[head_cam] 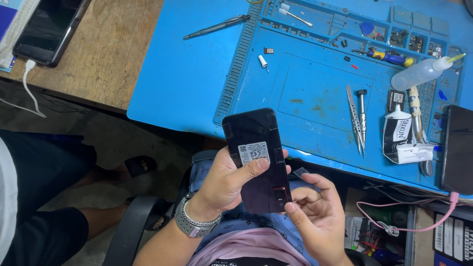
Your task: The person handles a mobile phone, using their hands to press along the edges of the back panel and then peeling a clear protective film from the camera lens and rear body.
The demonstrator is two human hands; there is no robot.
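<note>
A dark smartphone (pixel 256 157) lies back-up in my left hand (pixel 226 184), with a white sticker under my thumb and strips of tape along its edges. My left wrist wears a metal chain bracelet and a grey watch band. My right hand (pixel 318 214) is just below and to the right of the phone, its fingertips touching the lower corner by the camera. A small clear piece of tape or film (pixel 300 172) sticks up between my right fingers. Both hands hover over my lap, in front of the bench edge.
A blue repair mat (pixel 197 74) covers the bench with tweezers (pixel 354 118), a small screwdriver (pixel 362 111), a glue tube (pixel 396 130), a squeeze bottle (pixel 421 73) and a pen (pixel 217 26). Another phone (pixel 49 27) charges at far left. A dark device (pixel 457 148) sits at right. Another person's legs are at left.
</note>
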